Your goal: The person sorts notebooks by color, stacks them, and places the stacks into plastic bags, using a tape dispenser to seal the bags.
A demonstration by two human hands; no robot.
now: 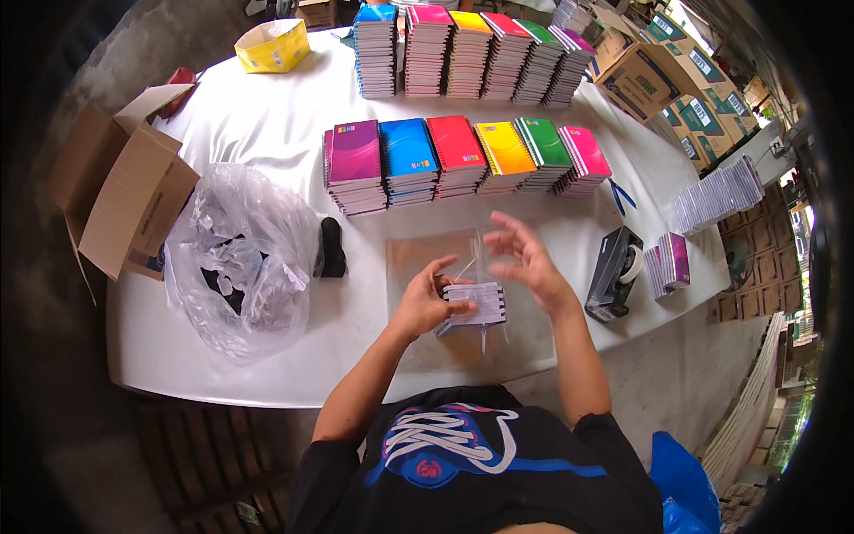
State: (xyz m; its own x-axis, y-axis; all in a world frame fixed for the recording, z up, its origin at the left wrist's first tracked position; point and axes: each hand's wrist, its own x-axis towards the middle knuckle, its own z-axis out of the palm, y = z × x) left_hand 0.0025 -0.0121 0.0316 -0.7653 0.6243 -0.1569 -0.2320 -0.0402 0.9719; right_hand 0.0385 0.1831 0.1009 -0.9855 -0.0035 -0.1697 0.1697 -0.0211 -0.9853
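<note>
Left hand (425,298) is gripping a notebook bundle (473,307) lying on the table (267,133), just left of the tape dispenser (614,271). Right hand (525,258) is hovering above it, fingers spread, released.

A white worktop (267,116) with rounded corners is standing on a grey concrete floor (116,44). Daylight is entering from the right side, brightening the worktop surface. An open cardboard box (120,191) is overhanging the left edge. Printed cardboard cartons (676,80) are standing stacked beyond the far right corner. A wooden pallet (213,454) is lying on the floor beneath the near edge.
</note>
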